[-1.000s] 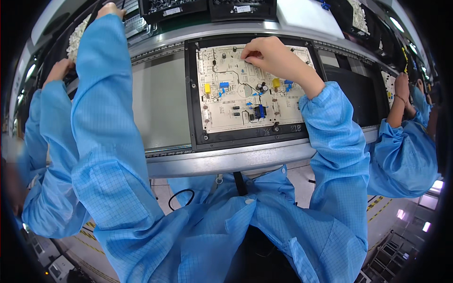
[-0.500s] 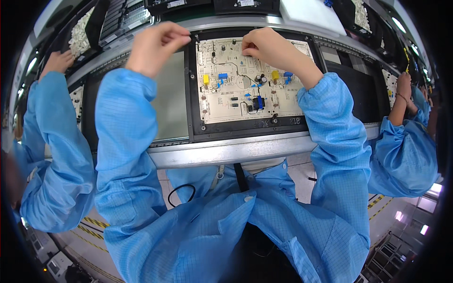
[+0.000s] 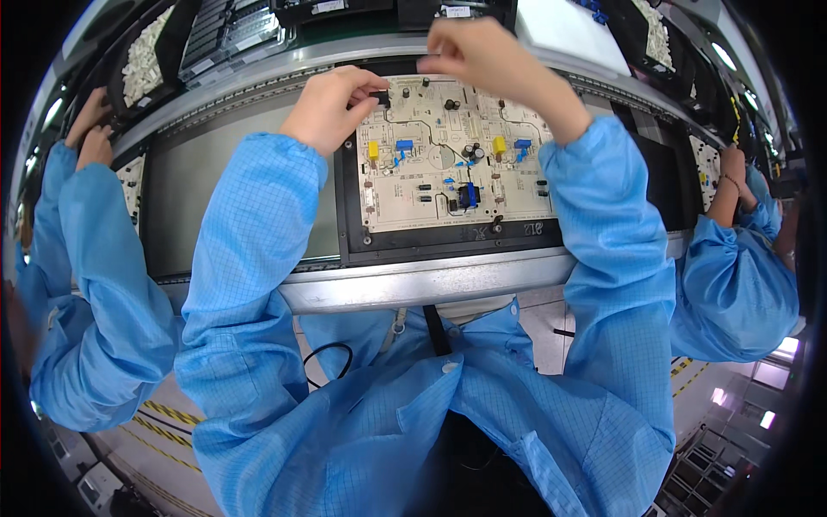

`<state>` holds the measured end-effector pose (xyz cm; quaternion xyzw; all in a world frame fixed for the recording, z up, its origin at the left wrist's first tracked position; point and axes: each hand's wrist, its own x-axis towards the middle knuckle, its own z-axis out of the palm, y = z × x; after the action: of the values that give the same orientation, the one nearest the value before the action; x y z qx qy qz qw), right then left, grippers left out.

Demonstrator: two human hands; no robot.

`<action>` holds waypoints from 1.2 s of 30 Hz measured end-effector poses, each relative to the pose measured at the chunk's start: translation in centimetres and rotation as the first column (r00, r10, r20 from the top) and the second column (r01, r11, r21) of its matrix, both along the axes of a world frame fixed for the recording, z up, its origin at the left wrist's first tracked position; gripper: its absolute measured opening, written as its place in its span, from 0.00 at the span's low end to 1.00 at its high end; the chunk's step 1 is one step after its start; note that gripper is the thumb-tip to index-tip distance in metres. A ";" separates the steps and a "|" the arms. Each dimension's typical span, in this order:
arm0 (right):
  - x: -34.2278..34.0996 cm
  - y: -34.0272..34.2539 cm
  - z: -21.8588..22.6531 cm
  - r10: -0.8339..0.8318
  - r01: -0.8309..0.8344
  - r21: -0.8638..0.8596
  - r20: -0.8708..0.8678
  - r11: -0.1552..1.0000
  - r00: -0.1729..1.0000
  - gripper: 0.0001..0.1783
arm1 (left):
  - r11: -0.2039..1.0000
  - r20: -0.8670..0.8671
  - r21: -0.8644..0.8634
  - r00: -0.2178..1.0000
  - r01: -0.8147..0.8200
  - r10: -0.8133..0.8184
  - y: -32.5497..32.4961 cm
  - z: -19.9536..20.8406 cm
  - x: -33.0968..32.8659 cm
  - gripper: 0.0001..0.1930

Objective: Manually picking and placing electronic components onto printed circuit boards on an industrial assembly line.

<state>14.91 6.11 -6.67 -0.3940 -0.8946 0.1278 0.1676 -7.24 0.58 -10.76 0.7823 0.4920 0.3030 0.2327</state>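
A cream circuit board (image 3: pixel 405 211) with several yellow, blue and black components lies in a black frame (image 3: pixel 413 244) in front of me. My left hand (image 3: pixel 332 108) is at the board's upper left corner, thumb and forefinger closed around a small black component (image 3: pixel 379 98). Whether that part touches the board I cannot tell. My right hand (image 3: pixel 487 60) is raised over the board's far edge, its fingers bent and blurred by motion. Nothing shows plainly in it, and its fingertips' grip is unclear.
Black bins (image 3: pixel 332 10) and a white slab (image 3: pixel 568 34) stand beyond the metal rail. A box of white parts (image 3: pixel 146 56) is far left. Co-workers in blue sleeves sit at both sides, one with hands (image 3: pixel 95 129) near a board. A metal edge (image 3: pixel 431 284) runs before me.
My left hand has moved right and nearer, down to the board's upper left corner. My right hand has lifted off the board's upper middle toward the bins, uncovering small black components there.
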 end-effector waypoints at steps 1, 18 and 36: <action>-0.4 1.3 0.8 -0.019 0.023 0.106 -0.039 0.994 0.999 0.10 | 1.000 -0.016 -0.003 1.000 0.022 -0.022 -0.1 0.2 0.0 0.12; -4.0 14.6 3.1 -0.233 0.236 0.465 -0.066 0.853 0.970 0.10 | 0.989 -0.333 0.139 0.943 0.043 0.006 0.2 1.3 -0.9 0.10; -1.0 11.7 2.8 -0.076 0.259 0.511 -0.351 0.820 0.933 0.08 | 0.968 -0.456 0.212 0.890 0.132 -0.021 0.3 0.1 -0.3 0.08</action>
<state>13.90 17.78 -3.88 -0.3817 -0.8162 -0.0882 0.4247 -7.58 0.86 -10.64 0.8721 0.4614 0.1607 0.0289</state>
